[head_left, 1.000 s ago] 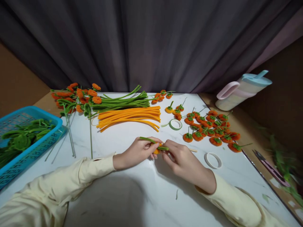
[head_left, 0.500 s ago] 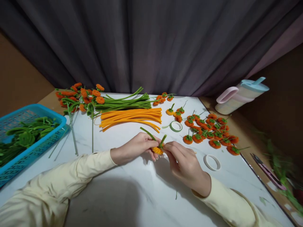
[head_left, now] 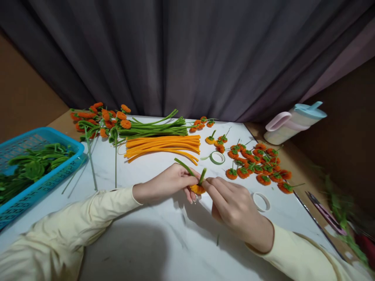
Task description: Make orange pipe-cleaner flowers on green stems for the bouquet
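Note:
A small yellow-orange pipe cleaner flower is held above the middle of the white table, with green pipe cleaner ends sticking up from it. My left hand pinches its left side, thumb on top and fingers beneath. The fingertips of my right hand are closed at the flower's right side, by the green piece; their exact hold is partly hidden. Behind the hands lie a bundle of orange pipe cleaners and a bundle of green pipe cleaners.
Several orange flowers lie at the right, near green tape and a white ring. Stemmed flowers sit back left, beside a blue basket of green leaves. A tumbler and pink-handled snips are on the right.
My right hand has turned slightly, its wrist shifting right and down. The flower stays between both hands, a little to the right. The view has moved slightly.

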`<state>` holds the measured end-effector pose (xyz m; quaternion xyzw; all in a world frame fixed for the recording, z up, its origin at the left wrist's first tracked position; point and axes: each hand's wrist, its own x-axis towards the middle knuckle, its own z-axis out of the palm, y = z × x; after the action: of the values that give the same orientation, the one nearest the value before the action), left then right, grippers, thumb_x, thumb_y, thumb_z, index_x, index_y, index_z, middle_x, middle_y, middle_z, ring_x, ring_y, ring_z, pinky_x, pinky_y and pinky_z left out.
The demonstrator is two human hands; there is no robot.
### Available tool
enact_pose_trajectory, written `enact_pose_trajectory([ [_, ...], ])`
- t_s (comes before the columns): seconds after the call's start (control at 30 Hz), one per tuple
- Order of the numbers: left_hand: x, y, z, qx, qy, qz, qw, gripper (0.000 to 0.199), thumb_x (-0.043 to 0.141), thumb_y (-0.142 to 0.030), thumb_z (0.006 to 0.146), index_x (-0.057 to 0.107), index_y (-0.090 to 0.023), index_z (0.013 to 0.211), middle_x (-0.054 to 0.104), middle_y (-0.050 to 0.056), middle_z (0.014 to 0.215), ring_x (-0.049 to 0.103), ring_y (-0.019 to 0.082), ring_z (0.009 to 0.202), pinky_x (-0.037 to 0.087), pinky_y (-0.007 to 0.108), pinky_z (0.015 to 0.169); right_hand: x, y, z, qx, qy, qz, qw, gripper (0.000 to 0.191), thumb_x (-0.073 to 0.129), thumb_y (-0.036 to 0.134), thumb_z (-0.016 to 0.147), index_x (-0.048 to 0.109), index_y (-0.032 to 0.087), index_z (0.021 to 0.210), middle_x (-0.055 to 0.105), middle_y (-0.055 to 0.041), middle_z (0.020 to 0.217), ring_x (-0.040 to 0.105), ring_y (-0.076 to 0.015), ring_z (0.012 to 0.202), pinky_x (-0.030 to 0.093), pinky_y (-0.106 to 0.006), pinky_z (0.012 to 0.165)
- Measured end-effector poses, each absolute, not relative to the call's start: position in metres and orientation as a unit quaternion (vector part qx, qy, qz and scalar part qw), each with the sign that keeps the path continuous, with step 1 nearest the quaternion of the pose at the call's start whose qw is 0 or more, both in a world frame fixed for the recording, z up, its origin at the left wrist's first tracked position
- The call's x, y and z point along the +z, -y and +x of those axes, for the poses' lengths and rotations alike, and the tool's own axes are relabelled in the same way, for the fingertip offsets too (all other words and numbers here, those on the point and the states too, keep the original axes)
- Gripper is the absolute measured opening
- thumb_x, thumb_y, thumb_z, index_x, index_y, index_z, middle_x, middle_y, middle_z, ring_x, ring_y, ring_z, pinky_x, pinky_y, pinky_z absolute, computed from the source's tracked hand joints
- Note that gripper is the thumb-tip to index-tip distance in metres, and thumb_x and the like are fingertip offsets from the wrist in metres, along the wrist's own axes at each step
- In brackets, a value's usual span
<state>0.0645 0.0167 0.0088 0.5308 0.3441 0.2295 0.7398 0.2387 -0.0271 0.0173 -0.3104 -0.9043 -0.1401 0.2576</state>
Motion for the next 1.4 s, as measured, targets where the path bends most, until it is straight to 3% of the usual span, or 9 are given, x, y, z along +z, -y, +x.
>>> enact_pose_trajectory([
  [0.17,0.012,-0.026,0.055,0.115,-0.309,0.454,0.828,0.021,0.056,-0.017,0.077,0.063,-0.009,0.059,0.062,0.003,0.053,0.056,0.006,0.044,0.046,0.013,0.047,0.038,0.021,0.247,-0.175,0.953,-0.145,0.200,0.033,0.032,0.009,0.090,0.062,0.018,0.079,0.065,-0.0086,0.073,0.058,-0.0188,0.065,0.047,-0.032,0.054],
  [0.43,0.025,-0.020,0.053,0.170,-0.277,0.543,0.774,0.017,0.058,-0.025,0.082,0.064,-0.010,0.082,0.064,0.002,0.061,0.059,0.010,0.046,0.050,0.020,0.050,0.020,0.008,0.275,-0.073,0.960,-0.129,0.238,0.026,0.047,0.017,0.090,0.061,0.025,0.111,0.069,-0.0063,0.102,0.066,-0.0210,0.090,0.053,-0.031,0.064],
  [0.53,0.022,-0.016,0.056,0.241,-0.313,0.590,0.704,0.026,0.056,-0.030,0.084,0.063,-0.009,0.099,0.063,0.002,0.061,0.061,0.011,0.048,0.051,0.021,0.050,0.017,0.010,0.276,-0.015,0.933,-0.197,0.301,0.028,0.041,0.017,0.093,0.061,0.022,0.112,0.069,-0.0089,0.099,0.066,-0.0209,0.090,0.054,-0.032,0.070],
  [0.63,0.016,-0.012,0.057,0.301,-0.352,0.638,0.615,0.030,0.052,-0.033,0.087,0.062,-0.011,0.105,0.066,0.004,0.070,0.063,0.011,0.052,0.053,0.021,0.052,0.021,0.016,0.266,0.089,0.848,-0.331,0.403,0.021,0.045,0.014,0.091,0.065,0.020,0.095,0.069,-0.0082,0.084,0.065,-0.0176,0.076,0.055,-0.029,0.065],
  [0.77,0.006,-0.007,0.058,0.386,-0.349,0.741,0.425,0.030,0.049,-0.029,0.090,0.060,-0.015,0.113,0.069,0.008,0.097,0.066,0.012,0.065,0.056,0.023,0.061,0.030,0.021,0.253,0.363,0.722,-0.463,0.365,0.020,0.053,0.032,0.088,0.064,0.018,0.078,0.062,-0.0037,0.068,0.056,-0.0111,0.049,0.049,-0.020,0.041],
  [0.93,-0.008,-0.009,0.056,0.439,-0.213,0.856,0.169,0.040,0.049,-0.015,0.089,0.046,-0.015,0.129,0.067,0.012,0.106,0.066,0.018,0.092,0.055,0.028,0.081,0.028,0.017,0.249,0.516,0.624,-0.505,0.298,0.031,0.058,0.047,0.081,0.062,0.016,0.078,0.056,-0.0002,0.064,0.050,-0.0086,0.042,0.047,-0.021,0.038],
  [1.13,-0.017,-0.011,0.054,0.384,-0.188,0.896,0.122,0.045,0.044,-0.010,0.089,0.038,-0.013,0.133,0.064,0.015,0.112,0.062,0.021,0.103,0.053,0.034,0.088,0.020,0.016,0.248,0.464,0.671,-0.497,0.296,0.023,0.052,0.037,0.084,0.058,0.017,0.073,0.055,0.0000,0.061,0.048,-0.0094,0.043,0.044,-0.021,0.041],
  [1.3,-0.014,-0.009,0.056,0.404,-0.233,0.867,0.176,0.034,0.046,-0.012,0.089,0.052,-0.012,0.122,0.063,0.014,0.115,0.063,0.019,0.103,0.051,0.030,0.092,0.012,0.019,0.241,0.241,0.775,-0.463,0.356,0.017,0.043,0.014,0.084,0.054,0.017,0.072,0.055,-0.0015,0.062,0.048,-0.0111,0.053,0.039,-0.022,0.049],
  [1.4,-0.009,-0.009,0.059,0.389,-0.306,0.823,0.278,0.027,0.047,-0.021,0.090,0.061,-0.014,0.112,0.065,0.011,0.111,0.065,0.018,0.097,0.053,0.029,0.087,0.008,0.020,0.239,0.171,0.799,-0.436,0.377,0.019,0.038,0.006,0.080,0.052,0.017,0.074,0.054,-0.0014,0.063,0.046,-0.0112,0.054,0.038,-0.022,0.051],
])
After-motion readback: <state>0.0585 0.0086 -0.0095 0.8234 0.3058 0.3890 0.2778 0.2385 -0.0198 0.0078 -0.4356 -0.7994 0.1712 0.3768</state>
